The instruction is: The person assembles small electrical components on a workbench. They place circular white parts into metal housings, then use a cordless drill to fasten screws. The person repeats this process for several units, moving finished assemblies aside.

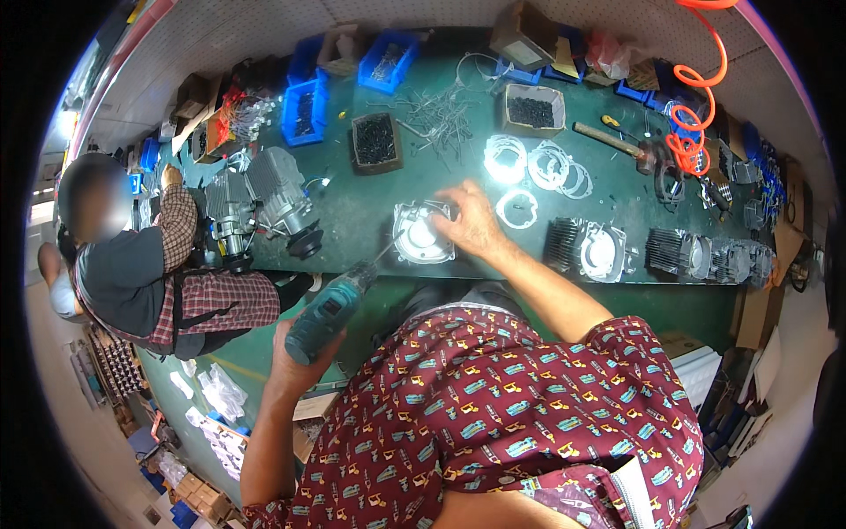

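My left hand (300, 360) is wrapped round the grip of a teal power screwdriver (333, 309). Its long thin bit reaches up to the left side of a silvery metal casting (421, 250) at the table's front edge. The casting lies flat and has a round opening in its middle. On its right upper side, my right hand (474, 220) grips the rim with bent fingers and thumb. Whether the bit touches a screw is too small to tell. Pale ring gaskets (517, 210) lie just right of that hand.
Finned castings (604, 251) line the front edge at right. Behind stand boxes of dark screws (376, 141) and blue bins (305, 110). A hammer (608, 145) lies near a hanging orange coiled hose (696, 79). At left, a co-worker (132, 273) sits beside motor assemblies (280, 198).
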`<move>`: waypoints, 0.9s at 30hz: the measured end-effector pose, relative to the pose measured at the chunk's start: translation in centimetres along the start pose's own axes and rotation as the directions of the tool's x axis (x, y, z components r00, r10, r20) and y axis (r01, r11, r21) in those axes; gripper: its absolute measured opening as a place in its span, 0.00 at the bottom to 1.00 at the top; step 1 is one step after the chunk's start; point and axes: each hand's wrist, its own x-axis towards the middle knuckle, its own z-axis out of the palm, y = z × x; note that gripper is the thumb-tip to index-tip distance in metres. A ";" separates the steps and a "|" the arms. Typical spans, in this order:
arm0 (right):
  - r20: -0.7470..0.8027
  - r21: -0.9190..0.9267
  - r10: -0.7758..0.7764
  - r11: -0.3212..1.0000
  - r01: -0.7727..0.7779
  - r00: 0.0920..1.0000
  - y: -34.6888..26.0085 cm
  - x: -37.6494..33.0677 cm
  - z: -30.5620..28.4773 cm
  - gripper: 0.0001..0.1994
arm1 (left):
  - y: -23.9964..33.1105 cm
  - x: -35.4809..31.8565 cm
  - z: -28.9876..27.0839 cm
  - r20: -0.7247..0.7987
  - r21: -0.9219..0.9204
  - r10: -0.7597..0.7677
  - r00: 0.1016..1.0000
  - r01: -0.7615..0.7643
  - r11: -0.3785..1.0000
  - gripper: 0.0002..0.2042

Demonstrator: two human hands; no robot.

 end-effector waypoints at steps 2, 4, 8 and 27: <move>0.045 0.013 0.036 0.999 -0.036 0.998 0.9 0.0 0.4 0.18 | 1.1 0.4 -0.4 0.030 0.064 -0.015 0.999 0.014 0.998 0.15; 0.078 0.050 0.054 0.997 -0.058 0.995 0.9 0.1 0.8 0.15 | 2.8 0.5 -1.1 0.050 0.105 -0.057 0.997 0.051 0.993 0.16; 0.107 0.032 0.009 0.999 -0.013 0.994 1.8 0.4 0.8 0.14 | 7.6 4.4 -3.4 0.101 0.298 0.053 0.993 -0.081 0.951 0.16; 0.136 0.119 -0.016 0.993 0.000 0.991 2.7 0.7 1.9 0.13 | 8.8 10.7 -4.5 0.308 0.444 -0.066 0.949 -0.082 0.892 0.14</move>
